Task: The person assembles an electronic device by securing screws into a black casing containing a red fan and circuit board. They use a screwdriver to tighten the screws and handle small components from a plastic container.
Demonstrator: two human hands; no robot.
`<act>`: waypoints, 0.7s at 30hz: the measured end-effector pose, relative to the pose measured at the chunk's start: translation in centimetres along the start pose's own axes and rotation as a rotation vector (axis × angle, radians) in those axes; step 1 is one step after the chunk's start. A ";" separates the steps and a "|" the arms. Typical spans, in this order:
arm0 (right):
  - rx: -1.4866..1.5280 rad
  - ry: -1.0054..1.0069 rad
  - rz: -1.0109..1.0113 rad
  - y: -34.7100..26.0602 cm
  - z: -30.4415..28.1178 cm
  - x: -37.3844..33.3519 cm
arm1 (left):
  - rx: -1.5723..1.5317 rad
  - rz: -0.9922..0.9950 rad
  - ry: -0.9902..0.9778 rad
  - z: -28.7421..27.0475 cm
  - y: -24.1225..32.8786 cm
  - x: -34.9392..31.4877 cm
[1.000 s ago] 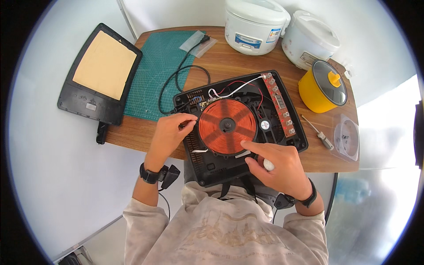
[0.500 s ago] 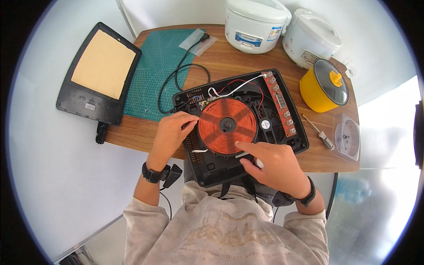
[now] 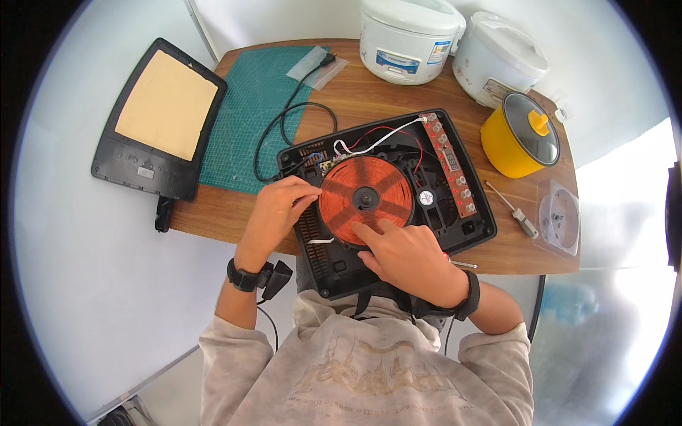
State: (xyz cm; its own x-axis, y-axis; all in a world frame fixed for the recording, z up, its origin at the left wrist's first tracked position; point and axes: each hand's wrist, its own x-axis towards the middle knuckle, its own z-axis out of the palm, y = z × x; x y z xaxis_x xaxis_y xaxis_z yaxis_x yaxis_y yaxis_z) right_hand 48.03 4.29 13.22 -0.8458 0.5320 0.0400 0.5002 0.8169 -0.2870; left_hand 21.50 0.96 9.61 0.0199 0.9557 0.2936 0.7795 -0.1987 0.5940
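Observation:
An opened induction cooker base (image 3: 472, 234) lies at the table's front edge, overhanging it towards me. A round copper coil (image 3: 394, 195) sits inside. My left hand (image 3: 275, 213) is at the coil's left rim, thumb and forefinger pinched together; what is between the tips is hidden. Over the coil's lower part is my right hand (image 3: 408, 259), its forefinger and middle finger resting on the windings. From under that hand a thin metal shaft (image 3: 465, 265) sticks out to the right, apparently a screwdriver's, with its handle hidden. A red control board (image 3: 452, 181) runs along the base's right side.
A black cover (image 3: 117, 160) lies at the left, partly on a green cutting mat (image 3: 238, 117). Power cord (image 3: 264, 145) loops behind the base. Two white rice cookers (image 3: 408, 42) and a yellow pot (image 3: 504, 153) stand behind. A screwdriver (image 3: 522, 219) lies beside a clear tray (image 3: 561, 220).
My right hand has moved left across the coil's lower part, and the metal shaft now shows on its right. My left hand stays at the coil's left rim.

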 end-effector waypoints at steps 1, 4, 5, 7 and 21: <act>-0.005 -0.006 0.006 0.1 0.2 0.1 | -0.004 0.003 0.007 0.0 -0.1 0.0; -0.017 -0.015 0.024 0.1 0.4 0.2 | -0.043 -0.027 0.008 0.0 0.0 0.2; -0.018 -0.013 0.031 0.0 0.5 0.3 | -0.040 -0.024 0.011 0.1 -0.1 0.3; -0.023 0.026 0.014 -0.3 0.5 0.4 | -0.036 -0.015 0.016 0.3 -0.5 0.4; -0.067 0.152 -0.018 -0.5 2.1 1.6 | -0.084 -0.047 -0.006 0.2 -0.7 0.5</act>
State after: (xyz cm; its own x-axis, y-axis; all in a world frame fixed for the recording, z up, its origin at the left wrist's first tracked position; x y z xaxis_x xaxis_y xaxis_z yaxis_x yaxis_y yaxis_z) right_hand 46.07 4.26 11.42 -0.8197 0.5402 0.1903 0.5005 0.8371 -0.2208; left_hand 21.11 1.67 9.15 -0.0119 0.9657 0.2594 0.7247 -0.1704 0.6677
